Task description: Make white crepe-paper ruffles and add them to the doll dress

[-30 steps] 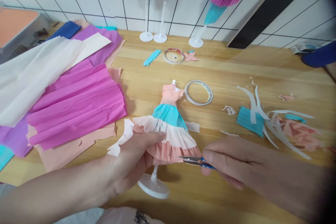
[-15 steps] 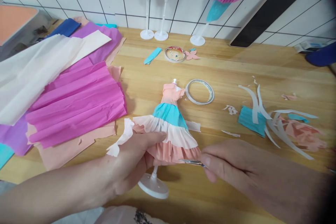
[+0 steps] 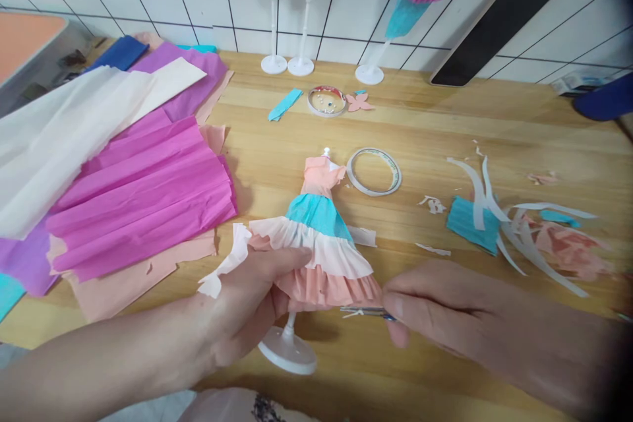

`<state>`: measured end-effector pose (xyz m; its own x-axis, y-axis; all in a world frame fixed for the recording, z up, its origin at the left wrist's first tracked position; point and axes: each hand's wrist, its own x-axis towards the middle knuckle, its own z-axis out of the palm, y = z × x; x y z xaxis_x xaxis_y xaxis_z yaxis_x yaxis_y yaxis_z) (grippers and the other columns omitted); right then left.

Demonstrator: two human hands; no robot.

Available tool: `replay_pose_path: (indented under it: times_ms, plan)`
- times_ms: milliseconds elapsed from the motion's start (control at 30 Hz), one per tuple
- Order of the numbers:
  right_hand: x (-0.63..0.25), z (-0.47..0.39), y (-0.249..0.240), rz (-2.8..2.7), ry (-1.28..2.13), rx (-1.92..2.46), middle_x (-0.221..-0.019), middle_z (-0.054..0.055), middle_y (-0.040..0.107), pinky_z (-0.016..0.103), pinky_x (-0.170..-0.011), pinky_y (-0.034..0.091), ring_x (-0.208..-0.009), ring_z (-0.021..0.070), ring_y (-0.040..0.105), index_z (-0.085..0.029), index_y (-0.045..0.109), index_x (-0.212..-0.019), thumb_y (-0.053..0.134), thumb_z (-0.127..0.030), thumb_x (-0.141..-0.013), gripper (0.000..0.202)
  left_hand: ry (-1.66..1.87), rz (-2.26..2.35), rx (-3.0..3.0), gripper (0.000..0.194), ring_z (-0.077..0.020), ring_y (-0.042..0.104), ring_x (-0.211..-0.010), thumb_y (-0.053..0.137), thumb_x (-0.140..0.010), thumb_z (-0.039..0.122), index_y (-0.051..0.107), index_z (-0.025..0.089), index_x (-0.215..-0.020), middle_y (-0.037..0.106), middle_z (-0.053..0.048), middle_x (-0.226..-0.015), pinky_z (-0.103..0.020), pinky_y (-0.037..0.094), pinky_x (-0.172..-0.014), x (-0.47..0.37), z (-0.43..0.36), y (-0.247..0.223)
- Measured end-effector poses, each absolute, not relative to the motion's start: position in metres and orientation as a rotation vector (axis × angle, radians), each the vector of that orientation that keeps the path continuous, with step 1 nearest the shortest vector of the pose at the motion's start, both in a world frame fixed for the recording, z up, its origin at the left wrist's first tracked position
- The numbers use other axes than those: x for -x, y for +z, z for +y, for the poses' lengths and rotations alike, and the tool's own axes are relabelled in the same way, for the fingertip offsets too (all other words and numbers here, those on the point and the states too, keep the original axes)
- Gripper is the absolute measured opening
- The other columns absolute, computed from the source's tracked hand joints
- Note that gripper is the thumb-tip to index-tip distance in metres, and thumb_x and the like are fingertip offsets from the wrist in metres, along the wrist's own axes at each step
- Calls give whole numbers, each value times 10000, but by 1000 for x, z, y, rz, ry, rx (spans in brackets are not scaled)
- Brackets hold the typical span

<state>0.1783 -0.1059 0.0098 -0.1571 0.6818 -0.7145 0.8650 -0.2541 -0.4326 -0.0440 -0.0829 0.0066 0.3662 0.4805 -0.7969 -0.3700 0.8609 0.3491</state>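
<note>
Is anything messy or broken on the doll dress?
Yes. A loose white ruffle sticks out unattached at the dress's left side, above the left hand. The mannequin leans, its base tipped off the table. Paper scraps lie scattered at right.

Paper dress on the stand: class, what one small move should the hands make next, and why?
Probably a short snip along the hem. The left hand holds the paper dress at its skirt, and the right hand has the scissors, blades nearly closed, right under the peach bottom tier, where a thin sliver hangs.
</note>
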Motion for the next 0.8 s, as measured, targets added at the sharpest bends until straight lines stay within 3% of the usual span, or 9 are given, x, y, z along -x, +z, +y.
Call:
replay_pose_path:
  times_ms: [167,267,467,667,800]
  plan:
    - [-171,-97,19,1495,-1494,-1783,-538,-11,470,309,-537,381,-536,181,481,-307,671,-645,359,-559,-781,423,537,1080,-128,203,-115,614,-579,564,-829,127,680,77,-670,680,-68,-653,-208,493,-572,44,-82,6]
    - [-165,-93,25,1440,-1532,-1821,-502,-25,411,288,-506,331,-503,165,432,-284,658,-625,359,-534,-772,416,523,1114,-108,170,-127,631,-610,563,-831,121,688,81,-724,691,-70,-672,-214,496,-586,44,-82,9]
    - [-154,-87,28,1449,-1545,-1787,-508,-30,437,280,-537,345,-528,151,443,-261,643,-635,368,-465,-806,383,521,1097,-103,136,-163,657,-667,553,-828,117,683,90,-856,714,-84,-749,-277,515,-675,44,-84,9]
    - [-154,-94,34,1401,-1507,-1941,-499,-34,414,266,-468,308,-473,144,414,-275,640,-647,345,-538,-779,416,510,1095,-115,114,-120,581,-521,578,-802,136,662,117,-727,664,-37,-605,-240,462,-585,46,-82,10]
    - [-153,-96,39,1436,-1501,-2015,-494,-34,422,263,-461,331,-470,139,438,-268,636,-616,394,-482,-755,352,504,1112,-98,182,-97,563,-507,542,-812,103,651,122,-667,652,-19,-617,-223,449,-573,44,-81,15]
